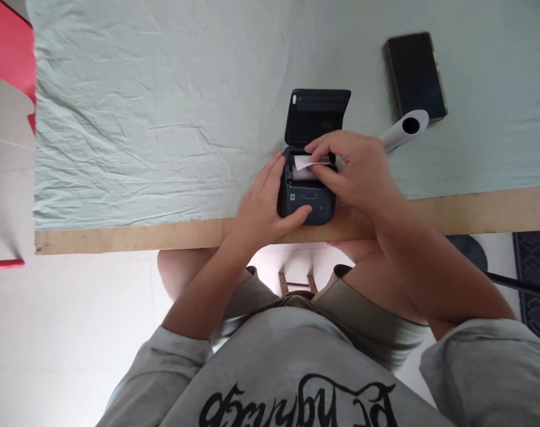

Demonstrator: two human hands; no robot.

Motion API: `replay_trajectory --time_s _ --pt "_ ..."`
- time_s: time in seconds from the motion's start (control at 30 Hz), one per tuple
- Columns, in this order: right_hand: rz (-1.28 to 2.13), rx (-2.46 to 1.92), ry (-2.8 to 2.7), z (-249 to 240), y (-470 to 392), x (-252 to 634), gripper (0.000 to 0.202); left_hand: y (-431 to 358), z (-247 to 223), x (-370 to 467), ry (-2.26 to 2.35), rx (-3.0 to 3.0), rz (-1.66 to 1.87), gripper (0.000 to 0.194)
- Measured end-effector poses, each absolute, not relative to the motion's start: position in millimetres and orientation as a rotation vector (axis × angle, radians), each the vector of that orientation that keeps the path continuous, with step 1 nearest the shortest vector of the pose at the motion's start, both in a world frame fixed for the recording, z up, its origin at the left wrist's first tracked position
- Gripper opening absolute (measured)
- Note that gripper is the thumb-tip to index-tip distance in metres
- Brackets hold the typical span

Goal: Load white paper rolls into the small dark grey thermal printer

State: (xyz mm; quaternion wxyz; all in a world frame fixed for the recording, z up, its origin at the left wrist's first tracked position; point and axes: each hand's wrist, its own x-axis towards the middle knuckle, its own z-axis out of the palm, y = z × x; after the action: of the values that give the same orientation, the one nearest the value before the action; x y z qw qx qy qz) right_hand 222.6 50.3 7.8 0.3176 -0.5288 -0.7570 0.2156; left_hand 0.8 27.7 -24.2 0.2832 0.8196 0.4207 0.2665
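Note:
A small dark blue printer (308,214) lies near the table's front edge, its black lid (316,115) raised on the far side. Inside its compartment is a white paper roll (302,173) with a loose end lifted. My left hand (270,204) holds the printer's left side, fingers along the edge and thumb on the front top face. Thumb and fingers of my right hand (352,166) pinch the loose paper end over the compartment. Part of the roll is hidden beneath that hand.
At the right, a white roll with a dark core (405,128) lies against a black phone-like box (416,76). Wrinkled pale green cloth (163,107) covers the table, leaving a wooden front edge (131,237) bare. A red object (9,53) stands beyond the left edge.

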Motion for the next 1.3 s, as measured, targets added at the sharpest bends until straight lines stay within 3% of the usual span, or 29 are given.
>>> replay_trajectory --time_s 0.33,0.73,0.97,1.13,1.3 --pt "0.456 -1.123 -2.028 21 33 218 0.013 30 -32 -3 1.041 2.032 0.786 0.087" --pt "0.422 -1.076 -2.113 12 15 215 0.008 31 -31 8 1.184 1.925 0.811 0.071" --pt "0.283 -1.174 -1.782 9 27 228 0.009 30 -27 5 1.186 2.024 0.751 0.075" --pt "0.571 -1.333 -1.694 -13 38 239 0.032 30 -27 4 1.176 2.074 0.731 0.076" --pt "0.758 -1.212 -1.660 -26 45 240 0.037 29 -27 4 1.181 2.086 0.725 0.076"
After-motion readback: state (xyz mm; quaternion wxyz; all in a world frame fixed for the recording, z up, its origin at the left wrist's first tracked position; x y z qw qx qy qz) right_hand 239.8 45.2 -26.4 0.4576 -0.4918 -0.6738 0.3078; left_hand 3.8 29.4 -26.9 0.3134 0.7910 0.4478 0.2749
